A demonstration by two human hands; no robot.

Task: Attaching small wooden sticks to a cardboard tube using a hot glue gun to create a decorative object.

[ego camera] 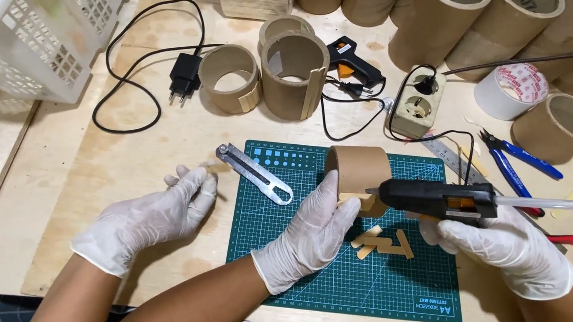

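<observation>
The cardboard ring is a short slice of brown tube, standing on its rim on the green cutting mat. I'd guess it's light and fairly stiff, but thin-walled enough to go oval if squeezed hard. It's probably best pinched at the edge, clear of any fresh glue.

The left hand does about that, fingers closed on the ring's lower near side. The right hand is wrapped tight around a black hot glue gun, and its nozzle touches the ring just beside the left fingertips (hot tip close to a thin glove, mind).

A few small tan strips lie on the mat just under those fingers. A flat metal tool sits just past the left knuckles. Further left, a third gloved hand rests on the plywood with its fingers loosely spread (I can't tell whose).
</observation>
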